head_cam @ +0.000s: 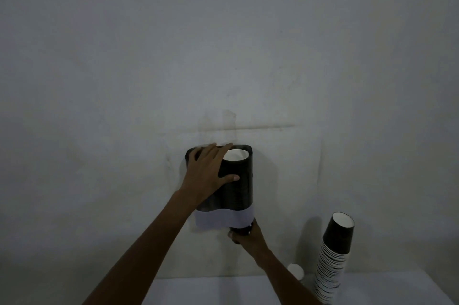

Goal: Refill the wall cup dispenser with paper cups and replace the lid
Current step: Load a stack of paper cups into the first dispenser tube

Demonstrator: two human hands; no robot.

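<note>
A dark wall cup dispenser [242, 188] with a pale band along its lower part hangs on the wall. Its right tube holds paper cups, and the white inside of the top cup [236, 154] shows at the open top. My left hand [208, 173] lies flat over the dispenser's top left, thumb against the front. My right hand [244, 234] grips the bottom cup [242, 230] that sticks out under the right tube. No lid is in view.
A tall leaning stack of black paper cups [332, 260] stands on the white table [223, 289] at the right. A small white object [296, 271] sits behind my right forearm near the wall.
</note>
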